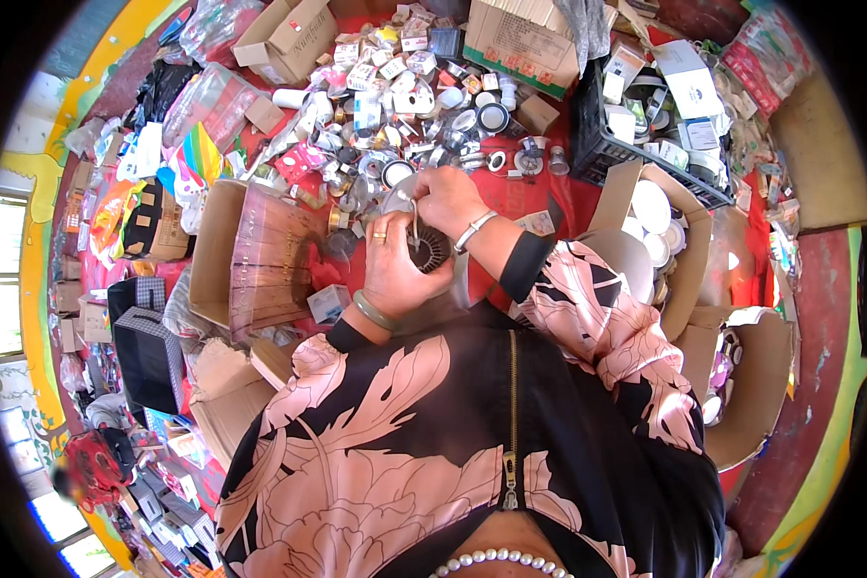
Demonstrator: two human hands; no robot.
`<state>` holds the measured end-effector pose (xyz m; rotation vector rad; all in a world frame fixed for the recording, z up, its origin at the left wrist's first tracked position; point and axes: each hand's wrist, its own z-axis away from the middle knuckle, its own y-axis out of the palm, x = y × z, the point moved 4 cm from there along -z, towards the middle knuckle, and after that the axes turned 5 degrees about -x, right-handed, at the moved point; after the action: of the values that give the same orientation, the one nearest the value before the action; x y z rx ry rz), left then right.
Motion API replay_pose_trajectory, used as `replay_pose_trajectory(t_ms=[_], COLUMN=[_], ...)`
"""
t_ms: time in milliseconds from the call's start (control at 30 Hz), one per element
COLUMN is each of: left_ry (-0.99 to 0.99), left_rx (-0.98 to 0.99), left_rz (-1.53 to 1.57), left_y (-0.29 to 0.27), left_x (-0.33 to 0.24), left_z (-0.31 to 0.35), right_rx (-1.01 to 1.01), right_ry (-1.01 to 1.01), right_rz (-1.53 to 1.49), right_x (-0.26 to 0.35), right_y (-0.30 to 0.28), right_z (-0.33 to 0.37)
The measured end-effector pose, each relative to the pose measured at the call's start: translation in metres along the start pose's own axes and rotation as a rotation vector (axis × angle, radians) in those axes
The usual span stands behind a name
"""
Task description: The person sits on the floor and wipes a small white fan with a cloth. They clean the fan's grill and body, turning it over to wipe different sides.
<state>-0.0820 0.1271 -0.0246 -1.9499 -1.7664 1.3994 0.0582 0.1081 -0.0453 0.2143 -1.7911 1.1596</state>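
Note:
Close in front of my chest, my left hand [397,265] is wrapped round a dark, round, ribbed piece [430,250] that looks like a finned lamp body. A pale thin strip or cord [415,220] rises from beside it. My right hand [450,204] is closed at the top of that strip, with its fingertips pressed together. Behind the fingers shows a translucent, pale item [398,196], partly hidden. Just beyond both hands spreads a heap of small lamp parts and little boxes [395,96].
An open carton [260,260] stands at my left, and another carton [602,207] with white round discs [652,207] at my right. Further right is a black crate [588,135] full of small boxes. A dark bin [149,361] and mixed goods line the left side.

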Motion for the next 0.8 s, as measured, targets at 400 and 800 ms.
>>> replay_pose_trajectory(t_ms=[400, 800], left_ry=[-0.38, -0.317], left_rx=[-0.129, -0.109], left_rz=[0.104, 0.068], left_y=[-0.015, -0.009], left_x=[0.039, 0.037], left_z=[0.019, 0.015], right_rx=[0.07, 0.102], right_ry=[0.308, 0.018], right_rz=[-0.817, -0.15], right_x=[-0.041, -0.006], right_y=[-0.061, -0.001], right_z=[0.031, 0.024])
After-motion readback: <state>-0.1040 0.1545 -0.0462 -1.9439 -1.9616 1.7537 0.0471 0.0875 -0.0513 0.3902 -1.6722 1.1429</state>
